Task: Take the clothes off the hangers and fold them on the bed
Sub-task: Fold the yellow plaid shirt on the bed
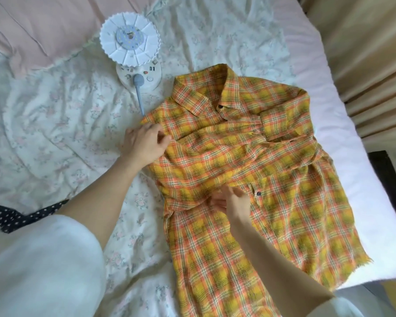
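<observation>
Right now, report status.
Left hand pinches shirt shoulder. Right hand grips sleeve across front. Lamp lies by collar.

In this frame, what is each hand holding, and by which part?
Left hand pinches the plaid shirt at its shoulder fold. Right hand holds the end of the sleeve folded across the front.

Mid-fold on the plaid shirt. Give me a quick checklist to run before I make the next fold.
1. Off its hanger: ok, the plaid shirt lies on the bed with no hanger showing.
2. Sleeves in: ok, both are folded across the chest.
3. Left hand on the shoulder edge: ok, gripping the cloth.
4. Right hand grip at mid-front: ok, fingers pinch the cloth.
5. Room to fold: not ok, a desk lamp lies by the collar.
6. Hem flat: cannot tell, partly out of frame.
</observation>
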Tool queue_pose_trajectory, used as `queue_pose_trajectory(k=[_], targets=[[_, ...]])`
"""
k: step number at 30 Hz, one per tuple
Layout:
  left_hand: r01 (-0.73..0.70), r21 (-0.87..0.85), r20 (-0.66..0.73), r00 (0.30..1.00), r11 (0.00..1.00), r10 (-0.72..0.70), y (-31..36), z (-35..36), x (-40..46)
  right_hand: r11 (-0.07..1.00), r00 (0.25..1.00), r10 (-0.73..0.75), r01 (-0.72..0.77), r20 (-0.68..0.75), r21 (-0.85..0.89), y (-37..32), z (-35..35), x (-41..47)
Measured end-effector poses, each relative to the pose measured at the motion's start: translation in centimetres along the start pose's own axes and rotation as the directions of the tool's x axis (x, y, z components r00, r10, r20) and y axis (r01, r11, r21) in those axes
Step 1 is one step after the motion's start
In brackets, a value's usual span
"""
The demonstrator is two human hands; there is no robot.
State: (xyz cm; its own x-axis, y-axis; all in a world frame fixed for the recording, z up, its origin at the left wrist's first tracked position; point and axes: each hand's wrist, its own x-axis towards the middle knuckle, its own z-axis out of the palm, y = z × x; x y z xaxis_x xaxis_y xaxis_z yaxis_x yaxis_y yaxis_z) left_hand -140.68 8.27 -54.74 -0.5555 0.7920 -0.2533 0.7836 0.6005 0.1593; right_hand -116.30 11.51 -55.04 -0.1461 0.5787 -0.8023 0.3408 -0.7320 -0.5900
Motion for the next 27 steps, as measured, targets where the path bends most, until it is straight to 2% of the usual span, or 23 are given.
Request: queue_pose_trajectory(k=[3,6,10,13,15,18,20,23,24,25,27], targets=[[-0.024,-0.02,0.02,0.999,1.0,0.024,2.2,0.3,0.8,0.989,0.989,0.002,0.019,-0.146,0.144,-2.0,-1.6,2.0],[-0.047,-0.114,0.11,0.992,0.992,0.06,4.7,0.8,1.9,0.972,0.982,0.083,-0.042,-0.171,0.231,-4.0,-2.8,4.6],[0.049,-0.361,0.225,0.974,0.931,0.036,7.7,2.0,3.5,0.925,0.972,0.225,-0.193,-0.062,0.328,-6.5,-3.1,7.5],[0.1,-0.413,0.228,0.974,0.905,-0.003,8.7,2.6,4.6,0.901,0.97,0.241,-0.24,0.042,0.361,-8.1,-3.2,8.8],[0.081,-0.469,0.187,0.982,0.88,0.009,9.0,2.2,5.0,0.877,0.98,0.19,-0.197,0.059,0.439,-8.5,-3.7,9.4],[-0.046,-0.525,0.068,0.993,0.85,0.095,9.7,1.0,6.0,0.89,0.999,0.026,-0.009,-0.031,0.457,-8.5,-5.5,10.7],[-0.122,-0.514,0.012,0.989,0.849,0.149,10.1,0.3,6.5,0.916,0.988,-0.096,0.135,-0.12,0.377,-8.5,-6.8,11.4],[-0.138,-0.492,-0.022,0.989,0.86,0.147,10.6,0.1,7.1,0.943,0.941,-0.256,0.293,-0.22,0.158,-8.7,-8.2,11.7],[-0.143,-0.476,-0.032,0.989,0.868,0.145,11.0,0.1,7.2,0.935,0.929,-0.295,0.329,-0.221,0.133,-9.0,-8.6,11.8],[-0.149,-0.453,-0.036,0.988,0.879,0.149,11.4,0.0,7.3,0.927,0.934,-0.287,0.327,-0.213,0.183,-9.4,-9.1,11.7],[-0.13,-0.439,0.024,0.988,0.889,0.156,12.3,0.0,7.6,0.861,0.974,-0.185,0.223,-0.128,0.457,-10.1,-9.9,12.0]])
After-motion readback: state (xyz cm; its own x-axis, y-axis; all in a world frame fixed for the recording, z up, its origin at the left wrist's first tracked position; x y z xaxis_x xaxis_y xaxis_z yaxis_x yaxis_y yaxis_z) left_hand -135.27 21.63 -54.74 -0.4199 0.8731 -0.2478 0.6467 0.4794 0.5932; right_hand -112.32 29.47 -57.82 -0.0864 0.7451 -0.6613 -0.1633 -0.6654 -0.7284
